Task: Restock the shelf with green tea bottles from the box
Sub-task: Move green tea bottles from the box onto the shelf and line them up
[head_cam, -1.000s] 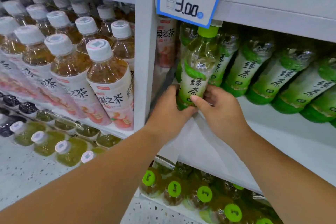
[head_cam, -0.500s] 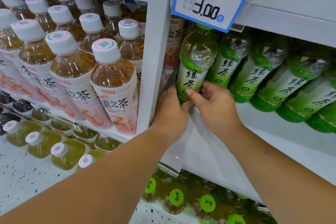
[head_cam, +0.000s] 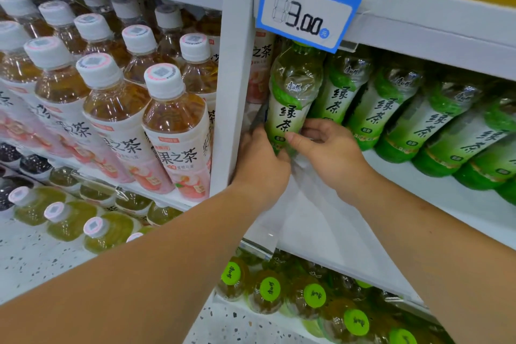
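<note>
A green tea bottle (head_cam: 293, 98) with a green-and-white label stands at the left end of the white shelf (head_cam: 418, 198), right beside the upright post. My left hand (head_cam: 261, 165) wraps its base from the left. My right hand (head_cam: 332, 153) grips the lower label from the right, thumb across the front. Its cap is hidden behind the blue price tag (head_cam: 307, 5). Several more green tea bottles (head_cam: 391, 109) line the back of the same shelf to the right. The box is out of view.
The white post (head_cam: 231, 78) divides this bay from peach tea bottles (head_cam: 176, 131) with white caps on the left. Green-capped bottles (head_cam: 312, 296) fill the shelf below. Yellow goods sit on the shelf above. Speckled floor lies lower left.
Both hands have pushed the green tea bottle further back and up into the shelf, beside the post. Its cap has gone behind the price tag.
</note>
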